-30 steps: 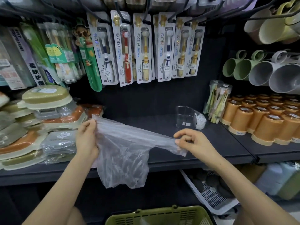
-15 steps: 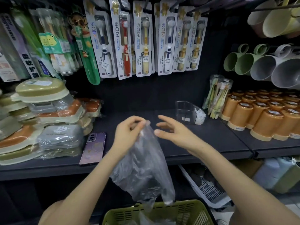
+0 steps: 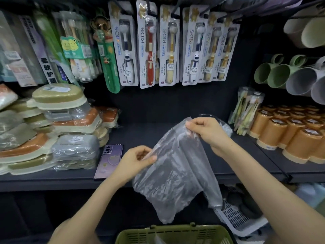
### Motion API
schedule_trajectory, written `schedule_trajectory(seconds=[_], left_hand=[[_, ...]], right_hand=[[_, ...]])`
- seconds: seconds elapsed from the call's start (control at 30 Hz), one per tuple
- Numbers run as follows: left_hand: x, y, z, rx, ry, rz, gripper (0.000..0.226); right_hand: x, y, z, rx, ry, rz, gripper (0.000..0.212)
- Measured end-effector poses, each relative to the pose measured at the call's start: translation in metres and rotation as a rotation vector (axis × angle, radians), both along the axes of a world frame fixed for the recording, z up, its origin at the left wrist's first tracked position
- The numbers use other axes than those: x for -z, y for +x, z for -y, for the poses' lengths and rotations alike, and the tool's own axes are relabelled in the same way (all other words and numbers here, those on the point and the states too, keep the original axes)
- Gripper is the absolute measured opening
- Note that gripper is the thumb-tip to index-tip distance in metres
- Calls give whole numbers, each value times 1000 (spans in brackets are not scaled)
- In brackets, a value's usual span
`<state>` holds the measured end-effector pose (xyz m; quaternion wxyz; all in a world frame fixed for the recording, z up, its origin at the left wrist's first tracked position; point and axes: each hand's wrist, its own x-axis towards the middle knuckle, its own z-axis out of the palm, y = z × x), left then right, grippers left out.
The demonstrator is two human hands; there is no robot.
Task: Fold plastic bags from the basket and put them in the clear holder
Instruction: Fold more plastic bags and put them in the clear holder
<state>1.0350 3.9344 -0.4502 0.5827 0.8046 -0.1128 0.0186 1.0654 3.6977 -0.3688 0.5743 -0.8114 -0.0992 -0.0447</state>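
Plastic bag (image 3: 172, 173), thin and see-through, hangs in the air in front of the shelf's (image 3: 158, 136) front edge, near the middle. A person holds it up with both hands. The left hand (image 3: 139, 159) pinches one side of the bag's top between thumb and curled fingers. The right hand (image 3: 207, 132) is higher and further back, over the shelf, and it pinches the other top corner the same way. The bag is pulled tight between the two hands. The rest droops down past the front edge, and its bottom end hangs just above the green basket (image 3: 174, 233), which sits low down below the shelf.

The clear holder (image 3: 225, 125) stands on the shelf toward the back right, just behind the right hand. The hand and the bag hide most of it. Something white shows inside it.

A purple phone (image 3: 110, 159) lies flat near the shelf's front edge, just left of the left hand. Wrapped soap boxes (image 3: 70, 124) are piled at the left end. Orange cups (image 3: 299, 138) stand in rows at the right end. Toothbrush packs (image 3: 168, 46) hang above the back edge.
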Motion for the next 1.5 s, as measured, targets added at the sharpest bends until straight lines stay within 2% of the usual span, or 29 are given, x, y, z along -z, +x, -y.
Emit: schedule_trajectory(seconds=[0.2,0.3,0.37,0.43,0.53,0.57,0.67,0.77,0.83,0.9,1.0,1.1,1.3,1.5], left_hand=[[19,-1,-17,-152,-50,-51,12],[16,6,-13,-255,-162,-66,17],[15,13,-8,-317,-256,-100,23],[16,22,-4,-381,-344,-152,26],[17,35,2,-475,-481,-246,28],[17,39,5,-503,-518,-273,28],[17,45,14,-571,-633,-339,28],[17,47,22,-600,-728,-399,26],[16,45,23,-596,-804,-450,24],[16,44,21,-577,-880,-507,21],[19,44,10,-550,-976,-570,16],[24,46,-3,-564,-1041,-587,14],[25,45,-4,-558,-937,-641,17],[30,45,-4,-455,-1006,-654,18]], right_hand=[[-16,43,-9,57,-47,-15,36],[-19,60,-14,43,-46,-115,21],[-21,64,-14,46,-13,-130,36],[-21,57,-11,131,-16,15,45],[-11,23,-11,146,-92,229,24],[-3,9,-11,113,-162,225,22],[25,-26,-12,22,-411,72,38],[61,-35,-14,6,-502,-60,46],[81,-32,-16,16,-451,-85,37],[93,-29,-16,41,-268,-123,17],[96,-26,-8,67,-3,-174,16],[93,-25,7,58,145,-201,16],[91,-17,33,34,138,-218,23],[102,-3,43,77,38,-178,13]])
